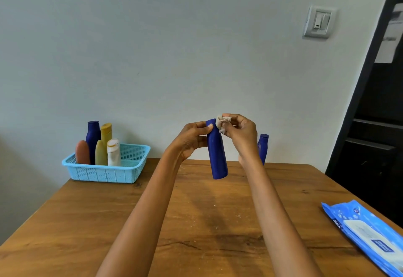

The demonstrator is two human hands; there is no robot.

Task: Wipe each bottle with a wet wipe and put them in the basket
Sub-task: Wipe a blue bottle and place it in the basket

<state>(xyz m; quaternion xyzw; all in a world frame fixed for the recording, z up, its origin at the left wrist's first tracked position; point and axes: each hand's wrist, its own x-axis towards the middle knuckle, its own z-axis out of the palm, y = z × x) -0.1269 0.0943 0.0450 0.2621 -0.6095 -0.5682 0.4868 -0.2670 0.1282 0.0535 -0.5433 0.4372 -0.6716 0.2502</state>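
Setting: wooden table [196, 222] set against a pale wall.
Basket [104, 174]: light blue, at the table's far left corner; five bottles stand inside it.
Blue bottle [217, 157]: lifted above the table, right of the basket, nearly upright.
Left hand [192, 139]: closed around the bottle's upper body.
Right hand [239, 135]: pinching a crumpled wet wipe [223, 123] against the bottle's top.
Second blue bottle [262, 146]: farther right of the basket, behind the right hand.
Wipes pack [368, 233]: far right of the basket, at the table's near edge.
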